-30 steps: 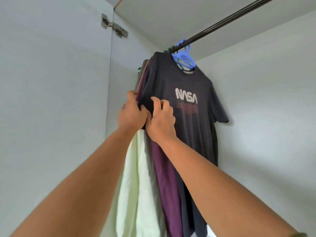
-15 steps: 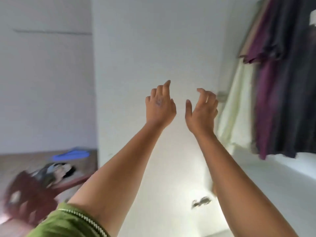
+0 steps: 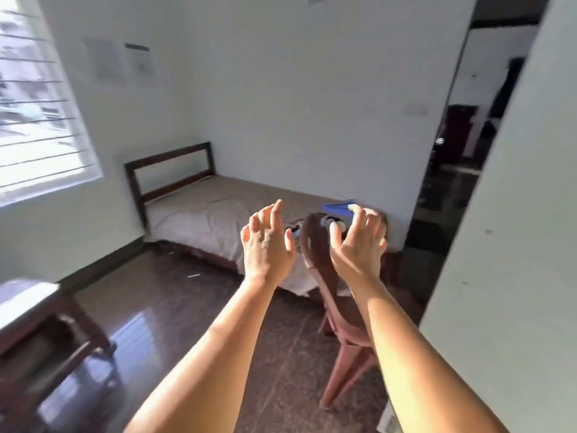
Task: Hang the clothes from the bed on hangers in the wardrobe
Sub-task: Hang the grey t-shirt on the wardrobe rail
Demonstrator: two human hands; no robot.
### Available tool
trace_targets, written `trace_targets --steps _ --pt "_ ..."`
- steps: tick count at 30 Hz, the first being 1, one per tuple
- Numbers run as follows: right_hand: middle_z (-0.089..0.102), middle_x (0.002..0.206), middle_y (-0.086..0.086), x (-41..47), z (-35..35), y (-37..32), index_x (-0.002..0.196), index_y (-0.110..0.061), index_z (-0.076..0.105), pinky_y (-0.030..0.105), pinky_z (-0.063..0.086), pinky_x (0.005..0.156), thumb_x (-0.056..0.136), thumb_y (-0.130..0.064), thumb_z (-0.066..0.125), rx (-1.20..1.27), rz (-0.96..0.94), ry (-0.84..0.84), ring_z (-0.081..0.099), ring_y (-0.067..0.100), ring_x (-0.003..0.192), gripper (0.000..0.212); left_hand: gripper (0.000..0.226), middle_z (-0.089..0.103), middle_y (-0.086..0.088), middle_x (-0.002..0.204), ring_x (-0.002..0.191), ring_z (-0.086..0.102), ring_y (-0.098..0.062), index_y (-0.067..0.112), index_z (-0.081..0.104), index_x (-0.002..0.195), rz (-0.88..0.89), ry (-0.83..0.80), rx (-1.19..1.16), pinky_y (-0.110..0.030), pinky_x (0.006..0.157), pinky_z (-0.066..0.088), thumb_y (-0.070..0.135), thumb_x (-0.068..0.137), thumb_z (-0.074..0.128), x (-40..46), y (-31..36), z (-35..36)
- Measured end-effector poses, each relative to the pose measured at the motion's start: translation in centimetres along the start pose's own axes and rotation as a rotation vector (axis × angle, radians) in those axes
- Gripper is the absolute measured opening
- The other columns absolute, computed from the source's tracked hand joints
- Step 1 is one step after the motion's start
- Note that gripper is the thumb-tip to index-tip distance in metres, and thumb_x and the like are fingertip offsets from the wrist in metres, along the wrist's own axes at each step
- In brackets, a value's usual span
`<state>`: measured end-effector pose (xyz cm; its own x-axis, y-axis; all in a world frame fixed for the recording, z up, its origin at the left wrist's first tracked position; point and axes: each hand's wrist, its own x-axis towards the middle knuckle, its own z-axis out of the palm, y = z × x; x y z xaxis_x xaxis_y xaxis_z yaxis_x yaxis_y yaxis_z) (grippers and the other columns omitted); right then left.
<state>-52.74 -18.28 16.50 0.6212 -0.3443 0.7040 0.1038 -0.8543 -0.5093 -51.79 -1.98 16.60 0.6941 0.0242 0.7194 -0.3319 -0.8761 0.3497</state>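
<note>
Left hand (image 3: 268, 245) and right hand (image 3: 359, 242): both raised at frame centre, fingers spread and loosely bent, each grip holding nothing, seemingly free to take up the next garment. Bed (image 3: 199, 207): at 12 o'clock beyond the hands. Clothes (image 3: 295, 229): small blurred heap on the bed's near end, partly hidden by a chair (image 3: 324, 276). Blue hanger (image 3: 337, 207): on the bed at 1 o'clock, just beside the heap. Wardrobe door (image 3: 505, 245): at 3 o'clock.

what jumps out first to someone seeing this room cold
Two bare hands, left hand and right hand, raised mid-frame, fingers loose, holding nothing. Behind them stands a reddish-brown plastic chair, then a dark wooden-framed bed with beige sheet carrying a blue plastic hanger.
</note>
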Motion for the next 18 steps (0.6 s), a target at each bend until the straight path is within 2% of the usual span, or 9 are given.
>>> trace_targets --steps 3,5,8,13,18 --pt "0.045 0.127 0.004 -1.9 6.8 -2.8 0.128 -0.023 0.045 0.05 0.042 0.09 0.086 -0.042 0.058 0.009 -0.034 -0.126 0.045 0.029 0.115 0.048 0.06 0.05 -0.003 0.132 0.12 0.041 -0.025 0.015 0.04 0.142 -0.06 0.008 0.096 -0.044 0.098 0.039 0.027 0.087 0.062 0.0 -6.7 0.4" --pt "0.042 0.128 0.003 -2.2 11.2 -3.9 0.128 -0.024 0.044 0.05 0.04 0.091 0.087 -0.041 0.057 0.03 -0.034 -0.216 0.042 0.028 0.116 0.046 0.06 0.048 -0.003 0.133 0.121 0.039 -0.024 0.015 0.038 0.142 -0.088 -0.029 0.127 -0.044 0.1 0.036 0.028 0.088 0.061 0.6 -10.3 1.5" --pt "0.042 0.128 0.002 -1.0 17.9 -4.9 0.127 -0.025 0.044 0.048 0.041 0.09 0.087 -0.042 0.057 0.035 -0.048 -0.263 0.044 0.027 0.115 0.046 0.06 0.046 -0.004 0.137 0.124 0.036 -0.023 0.015 0.037 0.144 -0.127 -0.078 0.161 -0.043 0.104 0.032 0.03 0.09 0.058 2.8 -14.9 4.5" --pt "0.044 0.128 0.004 2.1 29.4 -5.7 0.126 -0.025 0.044 0.049 0.044 0.091 0.086 -0.042 0.058 0.062 -0.061 -0.362 0.044 0.027 0.116 0.046 0.061 0.052 -0.007 0.131 0.119 0.046 -0.028 0.01 0.044 0.139 -0.102 -0.098 0.217 -0.045 0.098 0.04 0.029 0.085 0.066 8.2 -22.1 10.4" --pt "0.036 0.133 0.002 5.3 38.2 -7.7 0.126 -0.028 0.038 0.045 0.04 0.096 0.089 -0.04 0.054 0.09 -0.033 -0.505 0.038 0.025 0.122 0.042 0.06 0.048 -0.007 0.134 0.123 0.038 -0.026 0.011 0.04 0.141 -0.166 -0.139 0.241 -0.049 0.101 0.038 0.033 0.089 0.062 13.4 -28.5 14.4"
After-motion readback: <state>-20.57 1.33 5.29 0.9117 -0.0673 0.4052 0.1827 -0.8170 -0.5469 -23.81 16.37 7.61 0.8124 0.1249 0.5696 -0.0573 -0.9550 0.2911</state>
